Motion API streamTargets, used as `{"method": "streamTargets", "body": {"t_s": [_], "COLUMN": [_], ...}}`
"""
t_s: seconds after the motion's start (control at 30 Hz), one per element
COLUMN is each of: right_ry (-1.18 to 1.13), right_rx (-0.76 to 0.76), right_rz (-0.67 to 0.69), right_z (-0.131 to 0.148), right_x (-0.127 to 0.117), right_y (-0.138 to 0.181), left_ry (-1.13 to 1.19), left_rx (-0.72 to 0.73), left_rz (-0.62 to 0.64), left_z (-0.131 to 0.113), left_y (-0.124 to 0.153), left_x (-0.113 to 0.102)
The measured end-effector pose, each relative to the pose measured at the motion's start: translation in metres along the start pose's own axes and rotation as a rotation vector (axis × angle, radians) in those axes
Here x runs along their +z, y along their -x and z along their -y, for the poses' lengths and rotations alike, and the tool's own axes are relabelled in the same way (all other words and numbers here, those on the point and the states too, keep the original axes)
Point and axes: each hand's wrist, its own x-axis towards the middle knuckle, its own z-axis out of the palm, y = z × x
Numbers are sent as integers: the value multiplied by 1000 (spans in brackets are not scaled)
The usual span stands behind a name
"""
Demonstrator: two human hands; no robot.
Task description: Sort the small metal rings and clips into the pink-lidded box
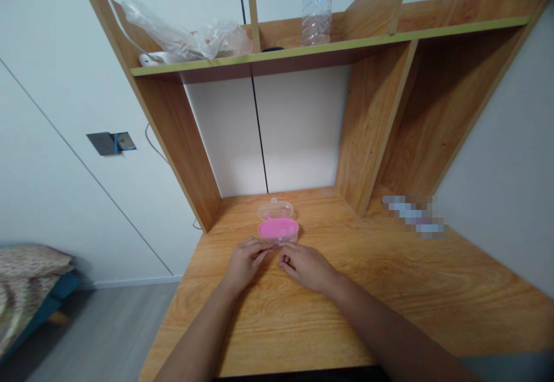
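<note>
A small oval pink case (278, 228) sits on the wooden desk, its clear lid (276, 209) tipped back behind it. At the case's front edge is my left hand (246, 263), thumb and fingers pinched together. My right hand (305, 263) is beside it, fingers curled, the index fingertip close to the left fingertips at that same edge. Whatever lies between the fingers is too small to make out. A tiny dark loop-like mark (279, 265) shows by the right thumb; I cannot tell what it is.
Above the desk (277, 330) runs a wooden shelf (329, 47) carrying a plastic water bottle (317, 10) and a crumpled clear plastic bag (216, 38). A blurred-out item (413, 216) lies on the desk at right. A wall socket (111, 143) and bedding (30, 278) are at left.
</note>
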Motion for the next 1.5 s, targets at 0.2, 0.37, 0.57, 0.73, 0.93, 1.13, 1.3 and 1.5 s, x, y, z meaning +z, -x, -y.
{"method": "streamTargets", "body": {"t_s": [0.2, 0.37, 0.57, 0.73, 0.93, 1.13, 1.3, 1.5], "right_ry": [-248, -354, -375, -379, -375, -348, -342, -357], "right_rx": [17, 49, -39, -31, -4, -15, 18, 36], "right_rz": [-108, -222, -217, -222, -230, -232, -252, -295], "right_z": [-1, -4, -3, -2, -2, 0, -2, -6], "right_x": [1, -3, -7, -7, -7, -8, -5, -3], "right_y": [-3, -5, -6, -5, -4, -5, -6, -5], "left_ry": [-9, -17, 47, 109, 169, 220, 240, 190], "left_rx": [-53, -80, -65, -76, -123, -162, -190, -216], "left_rz": [54, 108, 118, 112, 115, 98, 57, 61], "left_z": [-6, -11, -14, -16, -19, -20, -20, -19], "left_y": [0, -1, -1, -1, -3, -3, -4, -4], "left_x": [0, 0, 1, 2, 2, 3, 1, 0]}}
